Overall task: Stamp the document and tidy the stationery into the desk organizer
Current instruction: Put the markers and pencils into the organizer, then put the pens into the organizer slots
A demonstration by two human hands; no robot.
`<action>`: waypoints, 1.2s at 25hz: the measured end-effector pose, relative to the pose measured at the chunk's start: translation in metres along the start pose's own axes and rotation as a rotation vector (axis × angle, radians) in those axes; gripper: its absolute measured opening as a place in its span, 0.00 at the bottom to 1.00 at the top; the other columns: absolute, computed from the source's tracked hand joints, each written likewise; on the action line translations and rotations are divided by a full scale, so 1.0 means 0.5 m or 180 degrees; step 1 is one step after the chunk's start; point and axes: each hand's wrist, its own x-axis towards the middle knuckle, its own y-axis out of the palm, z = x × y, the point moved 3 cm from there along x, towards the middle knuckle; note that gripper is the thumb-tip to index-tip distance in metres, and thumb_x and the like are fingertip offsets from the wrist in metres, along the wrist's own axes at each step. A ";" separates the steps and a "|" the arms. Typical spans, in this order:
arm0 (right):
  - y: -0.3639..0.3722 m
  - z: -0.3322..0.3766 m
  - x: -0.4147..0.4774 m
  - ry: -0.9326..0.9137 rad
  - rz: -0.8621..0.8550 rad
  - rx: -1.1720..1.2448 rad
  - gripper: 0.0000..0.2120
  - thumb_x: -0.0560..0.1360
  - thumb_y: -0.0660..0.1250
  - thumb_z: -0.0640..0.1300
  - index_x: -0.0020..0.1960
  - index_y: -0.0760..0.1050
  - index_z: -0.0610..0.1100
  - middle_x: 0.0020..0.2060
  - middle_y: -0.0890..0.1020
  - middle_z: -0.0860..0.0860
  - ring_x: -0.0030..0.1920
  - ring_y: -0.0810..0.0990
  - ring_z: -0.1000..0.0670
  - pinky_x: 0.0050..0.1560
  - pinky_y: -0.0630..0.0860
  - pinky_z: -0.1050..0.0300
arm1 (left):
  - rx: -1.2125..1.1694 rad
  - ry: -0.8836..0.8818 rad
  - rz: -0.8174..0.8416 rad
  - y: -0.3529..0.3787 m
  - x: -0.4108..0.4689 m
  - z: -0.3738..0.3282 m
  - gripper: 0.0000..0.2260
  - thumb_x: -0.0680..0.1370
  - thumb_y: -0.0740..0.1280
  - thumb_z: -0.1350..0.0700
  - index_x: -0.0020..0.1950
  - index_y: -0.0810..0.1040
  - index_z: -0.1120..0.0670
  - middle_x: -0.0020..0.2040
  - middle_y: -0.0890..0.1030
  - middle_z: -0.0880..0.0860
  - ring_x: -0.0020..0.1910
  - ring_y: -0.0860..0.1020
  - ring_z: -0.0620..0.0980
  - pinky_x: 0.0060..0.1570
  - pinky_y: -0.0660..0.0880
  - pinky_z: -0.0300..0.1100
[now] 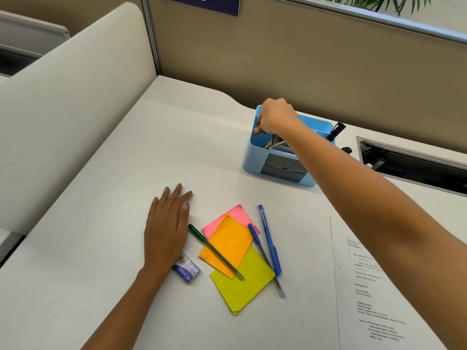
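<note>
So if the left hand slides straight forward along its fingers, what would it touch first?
Probably nothing nearby: the left hand points over bare desk, passing left of the blue organizer, until the beige partition at the back.

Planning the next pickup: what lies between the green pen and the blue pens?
The head view shows an orange sticky note on top, overlapping a pink sticky note farther back and a yellow sticky note nearest the person.

Left hand (pixel 166 223) flat, fingers straight, right hand (pixel 276 117) curled, stretched forward
</note>
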 end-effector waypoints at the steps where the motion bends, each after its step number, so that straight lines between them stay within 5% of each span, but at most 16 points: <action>1: 0.001 0.000 -0.002 -0.0013 0.0016 0.0012 0.18 0.72 0.73 0.48 0.56 0.75 0.38 0.46 0.77 0.42 0.48 0.78 0.42 0.45 0.74 0.50 | -0.0003 0.0002 -0.0001 0.000 0.000 0.000 0.21 0.81 0.49 0.48 0.69 0.70 0.50 0.73 0.66 0.48 0.75 0.57 0.45 0.75 0.50 0.46; 7: -0.041 -0.011 -0.043 0.0005 -0.0596 0.0481 0.08 0.76 0.68 0.40 0.54 0.79 0.39 0.50 0.81 0.42 0.49 0.79 0.43 0.50 0.77 0.51 | -0.0007 0.0005 -0.0033 -0.003 -0.001 -0.003 0.21 0.81 0.48 0.48 0.69 0.71 0.50 0.73 0.66 0.48 0.75 0.58 0.45 0.75 0.51 0.46; 12: -0.034 0.017 -0.214 -0.0681 -0.1416 0.1060 0.04 0.75 0.67 0.38 0.49 0.80 0.41 0.45 0.83 0.46 0.45 0.79 0.48 0.44 0.73 0.59 | -0.0014 -0.0029 -0.0022 -0.002 -0.002 -0.004 0.22 0.81 0.47 0.48 0.69 0.71 0.50 0.73 0.67 0.48 0.75 0.58 0.45 0.75 0.50 0.44; 19: 0.171 -0.046 -0.373 0.0158 -0.0062 0.1160 0.12 0.75 0.69 0.44 0.56 0.77 0.42 0.53 0.80 0.45 0.52 0.78 0.47 0.52 0.75 0.56 | -0.0020 -0.0035 0.0015 -0.005 -0.003 -0.007 0.22 0.81 0.47 0.48 0.69 0.71 0.51 0.73 0.67 0.48 0.75 0.58 0.46 0.75 0.50 0.46; 24: 0.220 -0.092 -0.406 0.0831 -0.0155 0.1423 0.13 0.75 0.68 0.42 0.58 0.74 0.41 0.54 0.78 0.45 0.52 0.76 0.48 0.48 0.69 0.62 | 0.0026 -0.0007 0.0011 -0.004 -0.001 -0.007 0.22 0.81 0.46 0.47 0.69 0.70 0.50 0.73 0.66 0.48 0.75 0.57 0.46 0.75 0.49 0.44; 30: 0.176 -0.105 -0.405 0.0775 -0.0373 0.1784 0.12 0.78 0.63 0.39 0.60 0.69 0.47 0.47 0.79 0.46 0.45 0.79 0.48 0.45 0.76 0.55 | 0.0507 0.0041 0.0242 0.001 -0.002 -0.008 0.24 0.80 0.46 0.47 0.75 0.60 0.51 0.76 0.60 0.48 0.76 0.53 0.48 0.75 0.48 0.48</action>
